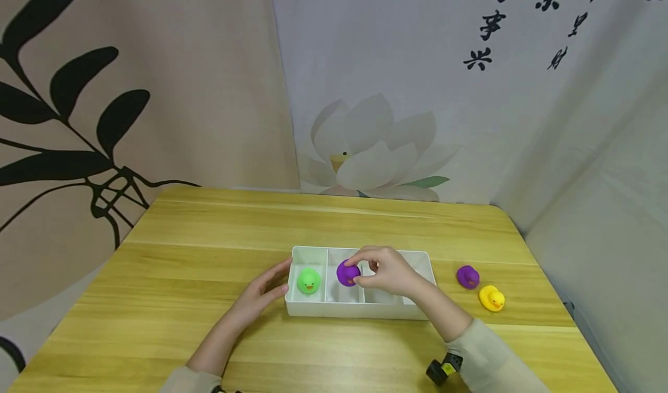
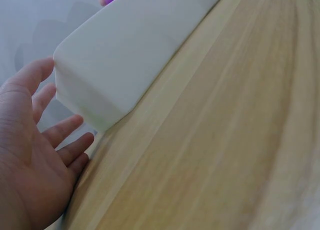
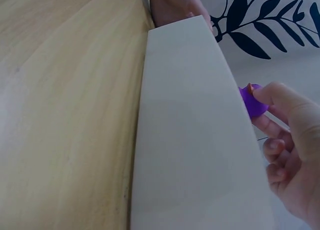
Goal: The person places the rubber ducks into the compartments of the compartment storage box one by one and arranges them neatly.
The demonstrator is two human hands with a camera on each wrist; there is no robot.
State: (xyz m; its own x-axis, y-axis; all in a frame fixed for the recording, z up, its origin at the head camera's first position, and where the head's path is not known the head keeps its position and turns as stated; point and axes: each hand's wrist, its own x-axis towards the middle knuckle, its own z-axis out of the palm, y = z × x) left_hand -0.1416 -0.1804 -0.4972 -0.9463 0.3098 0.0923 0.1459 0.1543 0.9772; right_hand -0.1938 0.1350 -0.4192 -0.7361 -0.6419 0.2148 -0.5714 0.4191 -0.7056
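A white divided box (image 1: pixel 355 310) stands on the table, its long side facing me. My right hand (image 1: pixel 387 270) pinches a purple rubber duck (image 1: pixel 345 273) between thumb and fingers, over the second compartment from the left. In the right wrist view, that purple duck (image 3: pixel 255 103) shows just past the box's top edge. A green rubber duck (image 1: pixel 308 281) sits in the leftmost compartment. At the box's left end is my left hand (image 1: pixel 262 293), fingers spread and fairly straight. The left wrist view shows its fingertips (image 2: pixel 45 68) against the box's corner. My right hand partly hides the right-hand compartments.
Right of the box, another purple duck (image 1: pixel 468 277) and a yellow duck (image 1: pixel 492 298) lie on the wooden table (image 1: pixel 219 225). A printed curtain (image 1: pixel 224 80) hangs behind the table's far edge. A black device (image 1: pixel 443 370) is strapped at my right wrist.
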